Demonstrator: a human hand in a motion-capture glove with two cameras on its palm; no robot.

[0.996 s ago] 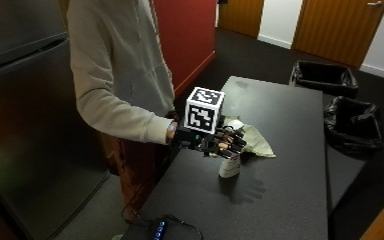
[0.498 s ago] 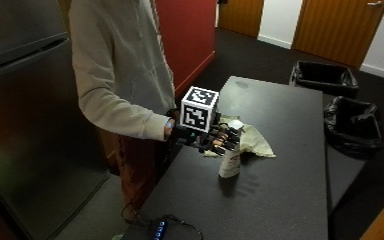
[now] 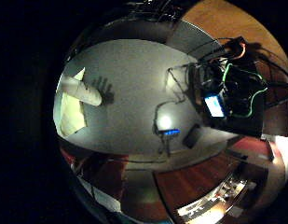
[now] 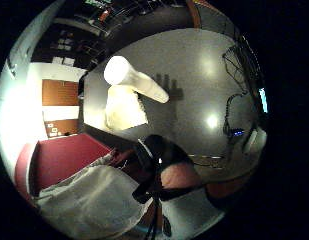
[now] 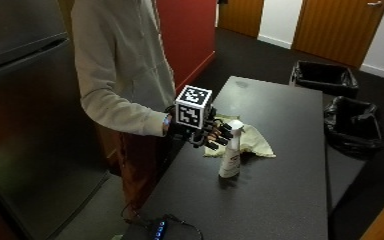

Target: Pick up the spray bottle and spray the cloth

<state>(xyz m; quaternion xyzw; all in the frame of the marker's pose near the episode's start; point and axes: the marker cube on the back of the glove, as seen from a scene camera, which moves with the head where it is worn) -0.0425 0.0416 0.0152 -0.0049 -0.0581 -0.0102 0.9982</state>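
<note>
White spray bottle (image 5: pixel 231 151) stands upright on the desk (image 5: pixel 292 175), nozzle up, beside the cloth (image 5: pixel 248 141); right hand (image 5: pixel 208 132) fingers released, just left.

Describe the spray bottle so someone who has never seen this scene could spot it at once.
Find the long dark table in the middle of the room. Near its edge on the person's side lies a pale yellow cloth. The spray bottle stands upright just in front of it: the only tall white thing there, beside the gloved right hand.
</note>
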